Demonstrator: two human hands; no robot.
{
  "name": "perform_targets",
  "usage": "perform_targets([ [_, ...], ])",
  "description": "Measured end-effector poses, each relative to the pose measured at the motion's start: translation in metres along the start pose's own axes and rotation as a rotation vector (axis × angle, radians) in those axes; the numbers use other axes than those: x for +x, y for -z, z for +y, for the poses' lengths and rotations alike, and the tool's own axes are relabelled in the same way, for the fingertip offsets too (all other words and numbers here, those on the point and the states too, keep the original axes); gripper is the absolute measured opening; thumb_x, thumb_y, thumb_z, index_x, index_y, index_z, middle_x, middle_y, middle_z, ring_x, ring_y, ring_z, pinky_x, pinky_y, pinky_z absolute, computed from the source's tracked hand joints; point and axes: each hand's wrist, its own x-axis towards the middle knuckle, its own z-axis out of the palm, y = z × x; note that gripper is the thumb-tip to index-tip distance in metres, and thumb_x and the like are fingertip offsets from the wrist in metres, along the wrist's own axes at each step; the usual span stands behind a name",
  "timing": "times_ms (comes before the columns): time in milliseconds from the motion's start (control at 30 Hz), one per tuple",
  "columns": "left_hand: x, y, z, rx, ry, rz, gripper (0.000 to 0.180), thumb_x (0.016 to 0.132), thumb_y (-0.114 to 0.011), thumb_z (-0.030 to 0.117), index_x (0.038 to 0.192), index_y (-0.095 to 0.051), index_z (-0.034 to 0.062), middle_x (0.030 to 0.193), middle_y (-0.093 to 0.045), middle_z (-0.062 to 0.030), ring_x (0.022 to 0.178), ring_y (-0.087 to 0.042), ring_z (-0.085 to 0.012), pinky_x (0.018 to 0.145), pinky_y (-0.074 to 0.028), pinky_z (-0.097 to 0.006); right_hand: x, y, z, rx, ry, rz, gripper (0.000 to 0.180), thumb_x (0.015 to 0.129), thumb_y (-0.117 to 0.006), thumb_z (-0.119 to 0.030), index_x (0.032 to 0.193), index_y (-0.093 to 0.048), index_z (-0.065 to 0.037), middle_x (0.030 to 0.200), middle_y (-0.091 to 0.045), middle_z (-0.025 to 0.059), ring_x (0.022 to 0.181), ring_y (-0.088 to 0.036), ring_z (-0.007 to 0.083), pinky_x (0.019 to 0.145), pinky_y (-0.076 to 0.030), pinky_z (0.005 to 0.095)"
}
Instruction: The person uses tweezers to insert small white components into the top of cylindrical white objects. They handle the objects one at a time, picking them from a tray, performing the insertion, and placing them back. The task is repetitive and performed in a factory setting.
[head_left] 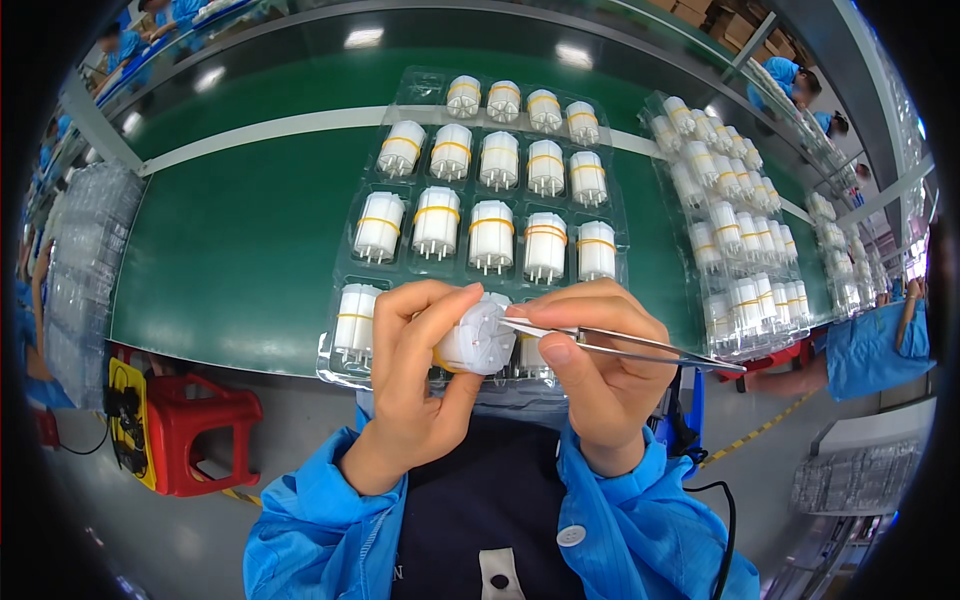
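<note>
My left hand grips a white cylindrical part, tilted with its round end up and turned toward my right hand. A bit of yellow band shows at its lower left. My right hand pinches metal tweezers, whose tips reach the round end of the part; whether they grasp something small there I cannot make out. Just beyond my hands, a clear plastic tray holds rows of similar white cylinders with yellow bands and metal pins pointing toward me. My hands hide some of the nearest row.
The green work surface carries a white stripe. More loaded trays stand to the right. Stacked clear trays are at the far left. A red stool stands below left. A co-worker's blue sleeve shows at the right.
</note>
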Motion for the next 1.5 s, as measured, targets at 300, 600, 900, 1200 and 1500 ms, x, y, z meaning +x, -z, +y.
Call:
perform_targets([
  [300,0.003,0.003,0.001,0.029,-0.047,-0.002,0.06,0.069,-0.069,-0.013,0.127,-0.058,-0.0027,0.115,-0.052,-0.0182,0.102,-0.055,-0.0294,0.086,-0.048,-0.036,0.004,0.0,-0.002,-0.115,0.059,-0.031,0.017,0.08,-0.075,0.0,0.097,-0.072,0.002,0.09,-0.072,0.0159,0.078,-0.069,0.0231,0.066,-0.053,0.03],
  [600,0.003,0.004,-0.004,-0.134,-0.054,-0.075,0.06,0.072,-0.073,-0.005,0.128,-0.052,-0.0022,0.128,-0.058,-0.0234,0.111,-0.057,-0.0369,0.094,-0.047,-0.042,0.001,0.001,-0.002,-0.083,0.053,-0.015,0.017,0.08,-0.075,0.0,0.097,-0.072,0.002,0.089,-0.072,0.0156,0.078,-0.07,0.024,0.066,-0.054,0.0298],
  [900,0.003,0.003,-0.006,-0.132,-0.057,-0.067,0.059,0.072,-0.073,-0.005,0.128,-0.052,-0.0017,0.124,-0.06,-0.0221,0.109,-0.058,-0.0369,0.093,-0.047,-0.043,0.001,0.002,-0.001,-0.085,0.063,-0.026,0.017,0.08,-0.074,0.0,0.097,-0.072,0.003,0.09,-0.072,0.0154,0.079,-0.07,0.0241,0.067,-0.055,0.0303],
  [1200,0.002,0.003,-0.007,-0.134,-0.059,-0.063,0.059,0.072,-0.073,-0.006,0.127,-0.052,-0.0014,0.123,-0.06,-0.0219,0.108,-0.058,-0.0365,0.093,-0.047,-0.042,0.0,0.001,0.0,-0.049,0.03,-0.024,0.017,0.08,-0.074,0.001,0.097,-0.072,0.003,0.09,-0.073,0.0157,0.079,-0.07,0.0239,0.068,-0.055,0.0303],
  [1500,0.002,0.002,-0.009,-0.103,-0.076,-0.053,0.058,0.072,-0.073,-0.004,0.126,-0.054,-0.0011,0.121,-0.06,-0.0207,0.105,-0.057,-0.0361,0.091,-0.046,-0.043,0.0,0.001,0.003,-0.033,0.038,-0.003,0.014,0.081,-0.072,0.004,0.094,-0.071,0.004,0.089,-0.073,0.0159,0.078,-0.07,0.0243,0.068,-0.055,0.031],
])
